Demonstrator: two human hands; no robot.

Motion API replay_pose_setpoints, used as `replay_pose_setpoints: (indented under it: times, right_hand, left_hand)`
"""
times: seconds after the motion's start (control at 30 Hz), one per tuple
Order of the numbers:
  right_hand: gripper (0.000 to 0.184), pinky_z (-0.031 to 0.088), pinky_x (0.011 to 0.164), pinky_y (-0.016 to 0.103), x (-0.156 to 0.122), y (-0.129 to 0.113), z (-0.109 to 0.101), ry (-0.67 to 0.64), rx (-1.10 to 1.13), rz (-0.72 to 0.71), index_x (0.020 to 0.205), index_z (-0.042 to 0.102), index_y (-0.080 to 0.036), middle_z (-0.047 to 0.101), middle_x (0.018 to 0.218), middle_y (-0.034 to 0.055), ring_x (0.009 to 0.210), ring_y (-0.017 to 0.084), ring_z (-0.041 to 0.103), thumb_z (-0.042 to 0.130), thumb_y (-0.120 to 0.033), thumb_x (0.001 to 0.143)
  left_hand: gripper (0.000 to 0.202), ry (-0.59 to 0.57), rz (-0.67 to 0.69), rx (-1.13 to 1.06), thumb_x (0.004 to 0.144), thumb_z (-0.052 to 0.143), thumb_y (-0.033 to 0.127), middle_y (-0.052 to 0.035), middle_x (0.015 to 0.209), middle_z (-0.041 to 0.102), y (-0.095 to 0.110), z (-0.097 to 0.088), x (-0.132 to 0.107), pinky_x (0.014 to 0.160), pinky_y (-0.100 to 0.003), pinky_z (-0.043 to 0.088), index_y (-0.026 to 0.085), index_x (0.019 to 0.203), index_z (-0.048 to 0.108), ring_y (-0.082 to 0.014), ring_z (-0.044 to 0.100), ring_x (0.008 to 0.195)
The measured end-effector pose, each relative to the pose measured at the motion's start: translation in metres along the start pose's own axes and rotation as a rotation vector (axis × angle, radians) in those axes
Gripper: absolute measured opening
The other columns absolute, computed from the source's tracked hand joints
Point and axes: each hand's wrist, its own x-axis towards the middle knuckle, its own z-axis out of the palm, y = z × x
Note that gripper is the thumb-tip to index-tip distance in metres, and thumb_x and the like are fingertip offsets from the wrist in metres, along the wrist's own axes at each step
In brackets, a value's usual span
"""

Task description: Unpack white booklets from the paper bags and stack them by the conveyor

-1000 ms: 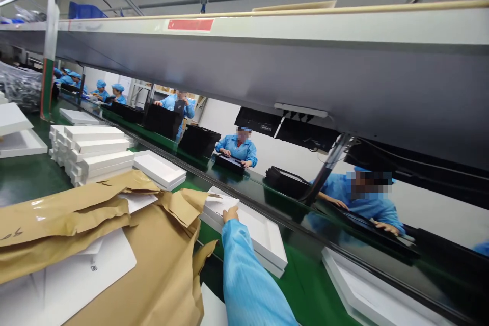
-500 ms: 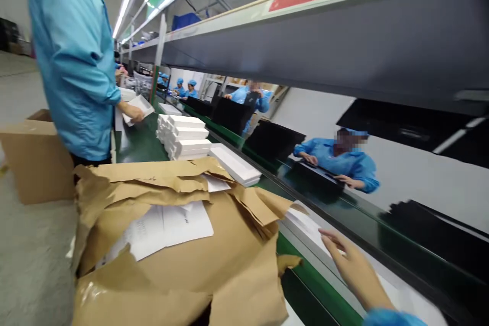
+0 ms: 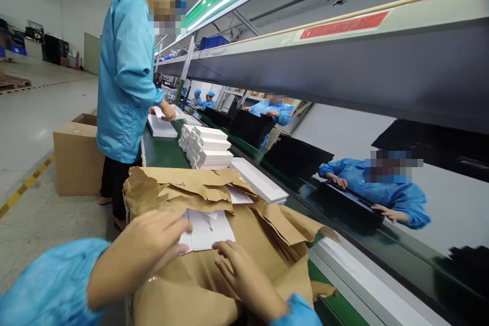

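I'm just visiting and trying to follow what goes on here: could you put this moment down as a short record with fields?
Place: green conveyor table on a packing line
Left hand: rests on white sheets in torn brown paper wrapping
Right hand: fingertips at the sheets' lower edge
Nearby: stack of white boxes, flat white box
Others: person in blue coat beside a cardboard box

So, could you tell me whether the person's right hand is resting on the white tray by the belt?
No, the right hand lies on the torn brown paper wrapping, apart from the white tray.
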Motion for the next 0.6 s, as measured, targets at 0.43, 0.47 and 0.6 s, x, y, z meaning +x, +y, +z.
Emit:
replay_pose_setpoints:
  times: [0.43,0.47,0.6]
  right_hand:
    - [0.021,0.032,0.089,0.031,0.057,0.013,0.022,0.151,0.139,0.154,0.095,0.054,-0.009,0.049,0.101,0.0112,0.098,0.022,0.041,0.044,-0.006,0.076]
    - [0.019,0.032,0.089,0.031,0.057,0.017,0.020,0.165,0.178,0.163,0.093,0.054,-0.009,0.050,0.100,0.0111,0.097,0.021,0.041,0.044,-0.006,0.077]
    - [0.016,0.034,0.087,0.033,0.068,0.036,0.017,0.236,0.393,0.255,0.094,0.050,-0.007,0.051,0.096,0.0112,0.095,0.020,0.044,0.044,-0.009,0.079]
  left_hand:
    - [0.016,-0.296,-0.084,0.513,0.082,0.051,0.012,-0.0066,0.081,0.060,-0.042,0.080,0.109,0.066,-0.036,0.050,0.008,0.098,0.052,-0.0201,0.059,0.074]
    - [0.011,-0.288,-0.077,0.500,0.082,0.051,0.011,-0.0038,0.074,0.059,-0.048,0.074,0.113,0.060,-0.031,0.051,0.009,0.093,0.053,-0.0174,0.059,0.066]
    - [0.007,-0.193,-0.092,0.509,0.083,0.049,0.009,-0.0018,0.069,0.058,-0.067,0.049,0.126,0.057,-0.029,0.051,0.009,0.089,0.052,-0.0165,0.059,0.062]
